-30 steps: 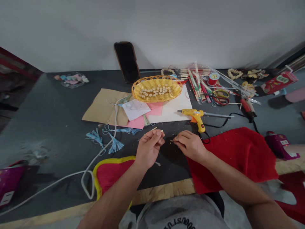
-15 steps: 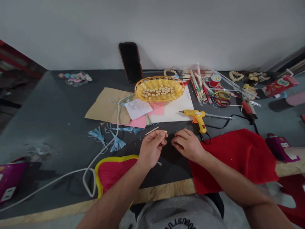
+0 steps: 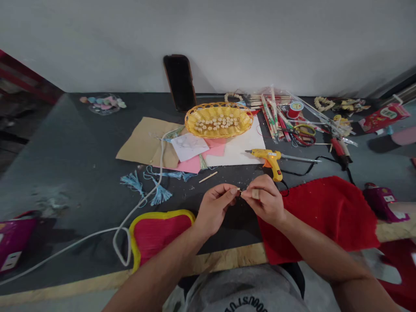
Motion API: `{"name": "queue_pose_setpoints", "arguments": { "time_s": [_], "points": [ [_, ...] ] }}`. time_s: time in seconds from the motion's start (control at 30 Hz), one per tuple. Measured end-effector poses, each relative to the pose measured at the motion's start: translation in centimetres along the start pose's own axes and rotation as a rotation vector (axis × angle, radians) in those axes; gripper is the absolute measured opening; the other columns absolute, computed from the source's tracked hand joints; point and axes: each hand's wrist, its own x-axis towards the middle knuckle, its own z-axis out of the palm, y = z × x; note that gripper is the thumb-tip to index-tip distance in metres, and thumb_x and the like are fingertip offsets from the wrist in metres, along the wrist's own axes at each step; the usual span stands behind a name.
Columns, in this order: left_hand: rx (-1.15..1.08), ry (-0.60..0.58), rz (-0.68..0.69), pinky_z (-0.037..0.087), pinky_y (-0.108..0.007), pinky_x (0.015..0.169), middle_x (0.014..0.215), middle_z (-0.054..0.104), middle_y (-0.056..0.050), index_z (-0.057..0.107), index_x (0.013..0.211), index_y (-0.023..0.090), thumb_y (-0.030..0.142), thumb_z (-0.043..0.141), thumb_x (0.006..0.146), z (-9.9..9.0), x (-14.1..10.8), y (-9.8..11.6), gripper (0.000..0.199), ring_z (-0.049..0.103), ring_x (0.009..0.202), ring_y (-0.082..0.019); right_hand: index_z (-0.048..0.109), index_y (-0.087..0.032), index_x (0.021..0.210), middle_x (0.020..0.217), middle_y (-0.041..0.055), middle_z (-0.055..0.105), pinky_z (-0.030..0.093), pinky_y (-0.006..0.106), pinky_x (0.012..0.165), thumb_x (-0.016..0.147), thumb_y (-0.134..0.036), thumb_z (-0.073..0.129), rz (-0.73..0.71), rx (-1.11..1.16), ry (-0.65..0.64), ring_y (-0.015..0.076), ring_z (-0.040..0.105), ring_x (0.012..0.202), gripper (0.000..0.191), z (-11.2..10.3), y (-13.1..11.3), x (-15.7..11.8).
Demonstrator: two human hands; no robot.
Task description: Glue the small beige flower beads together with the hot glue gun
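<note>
My left hand (image 3: 218, 203) pinches a tiny pale piece (image 3: 238, 190) between thumb and forefinger; its exact kind is too small to make out. Right against it, the fingertips of my right hand (image 3: 265, 200) are pinched together at the same spot, and what they grip is mostly hidden. Just beyond my left hand a short thin wooden stick (image 3: 208, 177) lies on the dark table. Past my right hand rests a yellow glue gun (image 3: 267, 158), its nozzle pointing left. Farther back, a yellow woven basket (image 3: 218, 106) holds many small pale flower-shaped pieces.
Red felt (image 3: 320, 216) lies under my right forearm, and a pink, yellow-edged piece (image 3: 160, 238) by my left. Blue tassels (image 3: 160, 195) and a white cable (image 3: 121, 229) are at left. Scissors (image 3: 303, 135), red thread (image 3: 295, 111) and packaged sticks stand back right. A phone (image 3: 180, 82) leans on the wall.
My hands have come together, the left moving right and the right hand turning inward to meet the small piece. The wooden stick behind my left hand is now fully uncovered.
</note>
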Motion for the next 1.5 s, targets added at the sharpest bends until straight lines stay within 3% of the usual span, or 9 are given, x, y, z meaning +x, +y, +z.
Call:
{"name": "queue_pose_setpoints", "arguments": {
  "time_s": [0.73, 1.1, 1.5],
  "points": [
    [-0.042, -0.064, -0.028, 0.036, -0.021, 0.06, 0.064, 0.061, 0.001, 0.071, 0.071, 0.014, 0.033, 0.083, 0.067, -0.08, -0.13, -0.52, 0.022, 0.049, 0.059, -0.007, 0.06, -0.021, 0.086, 0.078, 0.0038, 0.062, 0.052, 0.032, 0.064, 0.083, -0.01, 0.065, -0.035, -0.028, -0.026, 0.0157, 0.057, 0.071, 0.013, -0.05, 0.11, -0.05],
    [0.009, -0.047, 0.001, 0.035, -0.022, 0.061, 0.064, 0.061, 0.001, 0.072, 0.071, 0.015, 0.036, 0.084, 0.065, 0.09, -0.19, -0.27, 0.024, 0.048, 0.059, -0.008, 0.059, -0.021, 0.086, 0.077, 0.0032, 0.062, 0.051, 0.028, 0.06, 0.081, -0.01, 0.066, 0.053, 0.036, -0.028, 0.0135, 0.058, 0.067, 0.014, 0.08, -0.05, -0.03],
    [0.127, -0.094, 0.078, 0.031, -0.022, 0.059, 0.064, 0.053, 0.002, 0.07, 0.073, 0.015, 0.034, 0.077, 0.075, -0.69, -0.13, -0.77, 0.021, 0.041, 0.061, -0.008, 0.063, -0.02, 0.098, 0.08, 0.0053, 0.066, 0.055, 0.028, 0.064, 0.082, -0.012, 0.066, 0.088, 0.115, -0.059, 0.0151, 0.064, 0.071, 0.019, -0.06, 0.03, -0.09]
  ]
}}
